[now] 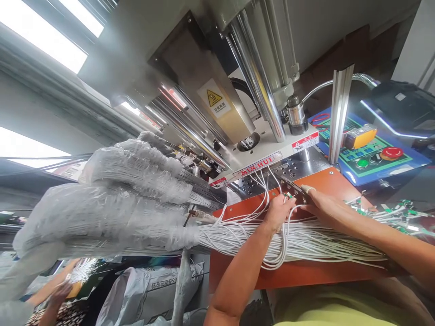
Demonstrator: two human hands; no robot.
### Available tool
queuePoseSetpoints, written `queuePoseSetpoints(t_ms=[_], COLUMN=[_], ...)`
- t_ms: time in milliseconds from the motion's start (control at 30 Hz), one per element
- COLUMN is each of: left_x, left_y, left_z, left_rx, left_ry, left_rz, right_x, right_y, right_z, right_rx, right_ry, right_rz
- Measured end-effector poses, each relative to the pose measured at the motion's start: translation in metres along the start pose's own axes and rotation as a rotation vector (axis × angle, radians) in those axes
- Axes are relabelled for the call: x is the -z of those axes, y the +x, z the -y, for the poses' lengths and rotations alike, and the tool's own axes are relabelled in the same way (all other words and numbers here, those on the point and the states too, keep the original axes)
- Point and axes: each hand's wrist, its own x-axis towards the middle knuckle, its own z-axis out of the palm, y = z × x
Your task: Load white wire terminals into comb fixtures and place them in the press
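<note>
My left hand (279, 210) is closed on a white cable (284, 240) near its end, where a small green connector (289, 195) shows above the fingers. The cable loops down in front of the bundle. My right hand (317, 201) has its fingers around the near end of a slotted metal mold plate (294, 186) at the press's front edge; a pale cover sits on one fingertip. Several white cables run from under the press head, lettered MIN-HUI (260, 166), toward my left hand. Beneath both forearms lies a thick bundle of white cables (234, 233).
The bundle crosses an orange worktop (299, 270), with green-tipped ends (401, 210) at right. Plastic-wrapped cable bundles (112, 217) hang at left. A control panel (380, 151) with a red stop button stands right. Another person's hand (61, 292) is at lower left.
</note>
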Motion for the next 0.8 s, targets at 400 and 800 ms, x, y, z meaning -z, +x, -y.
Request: queuePoseSetpoints(t_ms=[400, 800], left_x=[-0.007, 0.002], left_y=[0.006, 0.009], left_z=[-0.014, -0.019], left_rx=[0.115, 0.151], left_ry=[-0.078, -0.085], left_rz=[0.033, 0.047], right_x=[0.004, 0.0], right_y=[0.001, 0.003], right_z=[0.002, -0.003], right_rx=[-0.005, 0.007], right_ry=[-0.039, 0.004], right_rz=[0.014, 0.013])
